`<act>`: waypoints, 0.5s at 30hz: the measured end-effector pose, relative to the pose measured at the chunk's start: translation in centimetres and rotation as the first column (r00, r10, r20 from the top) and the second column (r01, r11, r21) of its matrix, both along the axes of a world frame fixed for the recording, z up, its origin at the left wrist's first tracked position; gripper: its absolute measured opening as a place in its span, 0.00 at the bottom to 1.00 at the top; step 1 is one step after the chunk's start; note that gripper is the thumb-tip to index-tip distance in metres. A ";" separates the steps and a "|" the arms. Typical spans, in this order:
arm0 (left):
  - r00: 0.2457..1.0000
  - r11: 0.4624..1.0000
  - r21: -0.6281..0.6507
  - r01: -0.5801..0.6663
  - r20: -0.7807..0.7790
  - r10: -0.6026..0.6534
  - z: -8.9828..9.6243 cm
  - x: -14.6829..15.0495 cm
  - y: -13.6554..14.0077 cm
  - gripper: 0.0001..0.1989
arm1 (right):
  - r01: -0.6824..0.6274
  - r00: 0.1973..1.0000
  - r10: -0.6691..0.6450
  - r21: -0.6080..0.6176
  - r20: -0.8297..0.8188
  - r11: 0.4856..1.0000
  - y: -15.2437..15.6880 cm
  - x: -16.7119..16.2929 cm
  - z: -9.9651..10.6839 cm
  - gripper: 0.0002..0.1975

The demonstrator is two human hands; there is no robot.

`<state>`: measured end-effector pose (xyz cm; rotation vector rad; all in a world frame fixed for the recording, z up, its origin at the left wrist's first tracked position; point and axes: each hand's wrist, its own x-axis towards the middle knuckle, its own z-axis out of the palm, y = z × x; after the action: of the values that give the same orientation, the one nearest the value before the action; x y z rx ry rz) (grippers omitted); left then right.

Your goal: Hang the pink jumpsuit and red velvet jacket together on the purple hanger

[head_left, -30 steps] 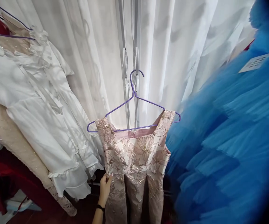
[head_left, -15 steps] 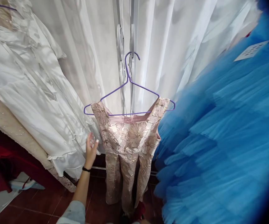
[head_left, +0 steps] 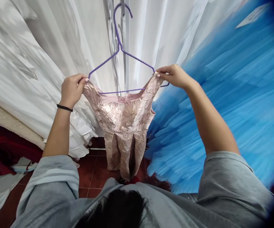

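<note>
A pink floral brocade dress (head_left: pixel 124 122) hangs on a purple wire hanger (head_left: pixel 120 52), whose hook sits on a clear plastic hanging strip (head_left: pixel 113 38). My left hand (head_left: pixel 71 89), with a black band at the wrist, pinches the dress's left shoulder strap at the hanger's end. On the other side my right hand (head_left: pixel 172 76) grips the right shoulder strap where it lies over the hanger. Both arms reach up from grey sleeves.
A white curtain (head_left: pixel 156 28) hangs behind. A white ruffled dress (head_left: pixel 20 82) hangs at the left, with beige and red garments below it. A blue tulle dress (head_left: pixel 222 104) with a paper tag (head_left: pixel 252 15) fills the right. Red floor tiles (head_left: pixel 91 171) lie below.
My left hand let go of the dress's waist and rose to the left shoulder strap. My right hand came into view and took the right strap. The view tilted down.
</note>
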<state>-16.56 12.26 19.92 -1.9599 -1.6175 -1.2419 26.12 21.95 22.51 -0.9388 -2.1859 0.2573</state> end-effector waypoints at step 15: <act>0.673 0.974 -0.168 0.151 0.739 0.023 -20.0 1.5 -4.1 0.07 | 0.124 0.802 -0.242 -0.245 -0.545 0.962 -2.5 -0.8 -14.7 0.04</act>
<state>-15.04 8.17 -0.08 -1.7161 -2.1247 -2.1788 25.36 19.47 7.79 -1.0161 -1.5193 0.5921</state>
